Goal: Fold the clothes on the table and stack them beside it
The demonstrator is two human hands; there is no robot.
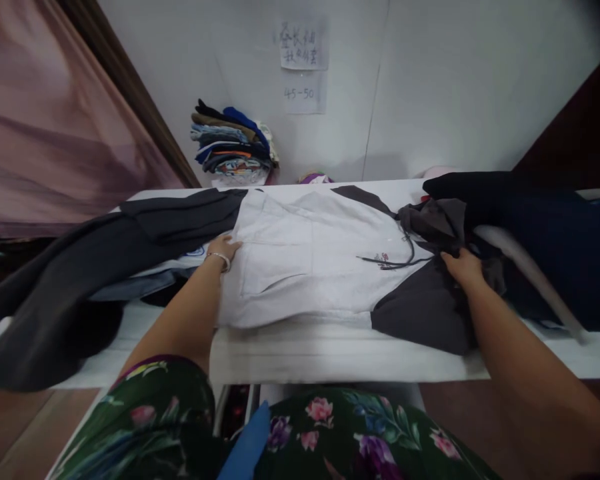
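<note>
A white hoodie [300, 247] with dark grey sleeves, a dark grey hood and black drawstrings lies sideways on the white table [330, 363]. Its hem points left and its hood points right. My left hand [224, 251], with a bracelet at the wrist, grips the hem edge. At the other end, my right hand [464, 268] has its fingers closed on the dark fabric by the hood. A kangaroo pocket and small red lettering show on the front of the hoodie.
Dark grey garments [160, 223] lie at the left, over jeans [140, 283]. Dark clothing [545, 247] is heaped at the right. A folded clothes stack [235, 143] stands beyond the table by the wall, where paper signs [304, 47] hang. A pink curtain [70, 120] hangs at left.
</note>
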